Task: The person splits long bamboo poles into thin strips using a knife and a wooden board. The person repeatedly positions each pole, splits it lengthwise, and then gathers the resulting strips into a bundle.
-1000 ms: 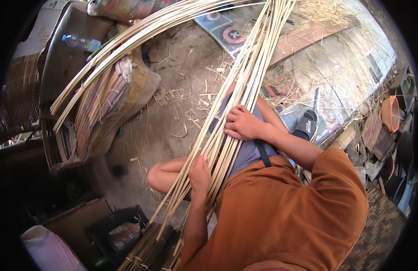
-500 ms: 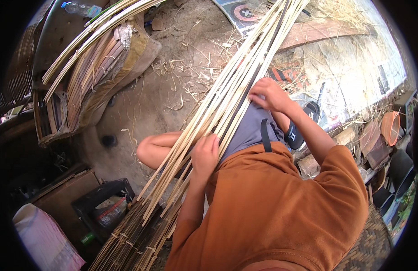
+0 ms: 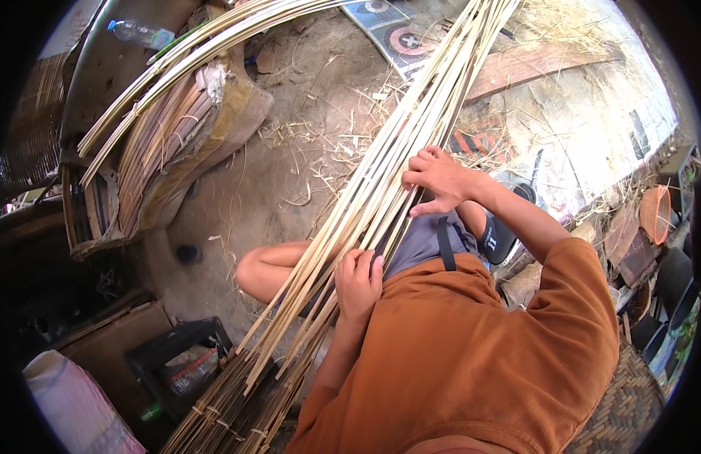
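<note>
A long bundle of pale split-bamboo strips (image 3: pixel 366 189) lies slantwise across my lap, from the lower left to the top of the view. At its near edge, my left hand (image 3: pixel 357 284) has its fingers curled on the strips, with the thumb close to the fingertips. Farther up, my right hand (image 3: pixel 439 181) rests over the bundle, fingers spread and thumb apart on the side nearest me. A few darker strips show along the near edge between the hands. Grey shorts (image 3: pixel 430 227) cover my lap under the bundle.
Tied bundles of darker strips (image 3: pixel 214 412) lie at the lower left. More pale strips (image 3: pixel 161 79) rest on a worn curved holder (image 3: pixel 222 144), near a plastic bottle (image 3: pixel 141 33). Shavings litter the ground, beside a wooden plank (image 3: pixel 543 64) and a black crate (image 3: pixel 176 356).
My right hand has gone from curled at the strips' near edge to spread over them. The dark strip on top no longer shows there. My left hand has shifted slightly right.
</note>
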`<state>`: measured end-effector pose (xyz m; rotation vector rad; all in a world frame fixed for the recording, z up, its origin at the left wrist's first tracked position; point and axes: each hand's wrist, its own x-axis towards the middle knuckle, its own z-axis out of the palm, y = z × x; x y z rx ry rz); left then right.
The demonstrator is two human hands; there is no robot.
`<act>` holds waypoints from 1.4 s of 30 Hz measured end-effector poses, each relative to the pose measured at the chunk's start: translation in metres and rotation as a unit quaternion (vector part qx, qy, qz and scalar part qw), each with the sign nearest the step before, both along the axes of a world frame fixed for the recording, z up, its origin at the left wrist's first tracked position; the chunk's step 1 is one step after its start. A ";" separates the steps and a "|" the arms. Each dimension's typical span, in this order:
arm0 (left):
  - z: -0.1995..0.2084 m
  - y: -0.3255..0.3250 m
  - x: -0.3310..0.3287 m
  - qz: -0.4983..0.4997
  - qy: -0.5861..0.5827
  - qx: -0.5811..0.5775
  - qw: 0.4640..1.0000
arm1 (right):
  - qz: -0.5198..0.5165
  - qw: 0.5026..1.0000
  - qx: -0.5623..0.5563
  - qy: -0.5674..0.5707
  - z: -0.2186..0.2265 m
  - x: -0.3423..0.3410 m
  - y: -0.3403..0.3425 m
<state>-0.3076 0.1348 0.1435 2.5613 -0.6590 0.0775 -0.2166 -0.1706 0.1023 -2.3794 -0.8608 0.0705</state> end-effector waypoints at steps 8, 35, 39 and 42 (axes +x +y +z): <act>-0.011 0.006 -0.010 0.020 0.174 0.019 0.984 | 0.046 0.998 0.049 0.007 -0.026 0.014 0.030; 0.040 0.068 0.013 0.109 0.040 -0.024 0.993 | -0.348 0.913 0.134 -0.164 0.027 0.016 0.020; 0.050 0.102 0.008 0.066 -0.014 0.046 0.997 | -0.545 0.793 0.204 -0.182 0.003 0.029 -0.002; 0.024 0.168 -0.015 0.116 -0.186 -0.020 0.975 | -0.595 0.659 0.451 -0.094 -0.026 0.062 -0.043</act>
